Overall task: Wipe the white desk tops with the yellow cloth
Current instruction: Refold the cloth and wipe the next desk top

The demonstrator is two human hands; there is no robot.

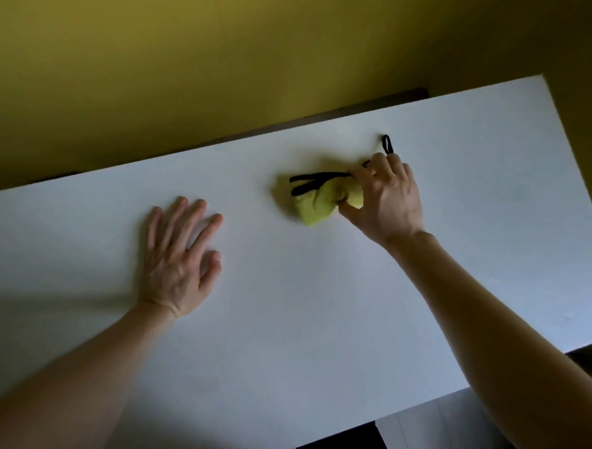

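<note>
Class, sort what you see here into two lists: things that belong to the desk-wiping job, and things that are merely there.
Belongs to the job:
yellow cloth, bunched in the right hand
white desk top
left hand, resting flat on the desk top

Merely there:
yellow wall behind the desk
dark strip along the desk's far edge

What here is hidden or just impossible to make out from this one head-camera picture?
Head view: part of the yellow cloth, covered by the right hand gripping it.
Head view: where the black loop joins the cloth, behind the fingers.
Head view: the left end of the white desk top, cut off by the frame.
Head view: the dark shape below the desk, cut off and too dim.
</note>
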